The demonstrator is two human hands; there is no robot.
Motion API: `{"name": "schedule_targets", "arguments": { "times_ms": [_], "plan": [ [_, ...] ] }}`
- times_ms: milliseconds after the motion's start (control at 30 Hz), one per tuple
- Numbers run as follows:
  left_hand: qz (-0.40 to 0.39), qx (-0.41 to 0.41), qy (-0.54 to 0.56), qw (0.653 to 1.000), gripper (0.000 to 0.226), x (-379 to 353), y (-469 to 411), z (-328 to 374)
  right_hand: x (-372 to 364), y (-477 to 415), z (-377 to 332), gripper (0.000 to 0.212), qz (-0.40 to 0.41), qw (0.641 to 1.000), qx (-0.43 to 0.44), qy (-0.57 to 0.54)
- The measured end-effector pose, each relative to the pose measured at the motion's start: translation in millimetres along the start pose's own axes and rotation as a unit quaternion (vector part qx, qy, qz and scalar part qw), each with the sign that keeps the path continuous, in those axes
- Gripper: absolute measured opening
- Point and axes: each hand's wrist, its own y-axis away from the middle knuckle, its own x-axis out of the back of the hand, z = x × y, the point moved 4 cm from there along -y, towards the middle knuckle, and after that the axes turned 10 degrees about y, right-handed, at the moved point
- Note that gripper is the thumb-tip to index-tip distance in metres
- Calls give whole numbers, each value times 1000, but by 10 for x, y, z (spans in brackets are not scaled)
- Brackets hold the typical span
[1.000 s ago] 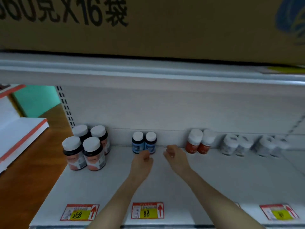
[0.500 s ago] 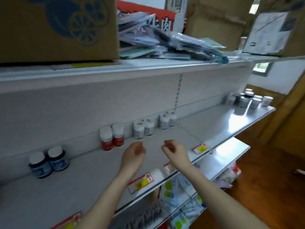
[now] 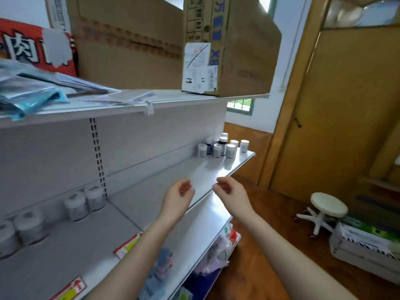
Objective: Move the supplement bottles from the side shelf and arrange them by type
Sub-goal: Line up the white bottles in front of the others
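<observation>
A cluster of several small supplement bottles (image 3: 223, 147) with white caps stands at the far right end of the white shelf (image 3: 194, 176). Blurred white bottles (image 3: 84, 201) stand in pairs along the shelf's back on the left. My left hand (image 3: 178, 199) and my right hand (image 3: 230, 191) hover side by side above the shelf's front edge, well short of the far cluster. Both hold nothing, with fingers loosely curled.
Large cardboard boxes (image 3: 168, 44) and a pile of flat packets (image 3: 32, 92) sit on the upper shelf. Price tags (image 3: 127, 245) line the shelf edge. A lower shelf holds bagged goods (image 3: 214, 254). A white stool (image 3: 324, 210) and boxes (image 3: 368, 245) stand on the wooden floor.
My view has swung right along the shelf, from the brown and blue bottles to its far end. Both hands stayed empty and moved right with the view.
</observation>
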Motion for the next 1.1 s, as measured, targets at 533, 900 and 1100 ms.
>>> {"name": "schedule_targets", "arguments": {
  "times_ms": [533, 900, 1100],
  "plan": [
    [-84, 17, -70, 994, 32, -2274, -2439, -647, 912, -2323, 1918, 29, 53, 995, -68, 58],
    [-21, 86, -86, 992, 28, -2730, -3581, -1246, 626, -3784, 2740, 31, -51, 996, -69, 31],
    [110, 130, -102, 980, 27, -2470, -3948, -1456, 99, -4436, 2733, 30, -167, 986, -15, 11]
  ]
}}
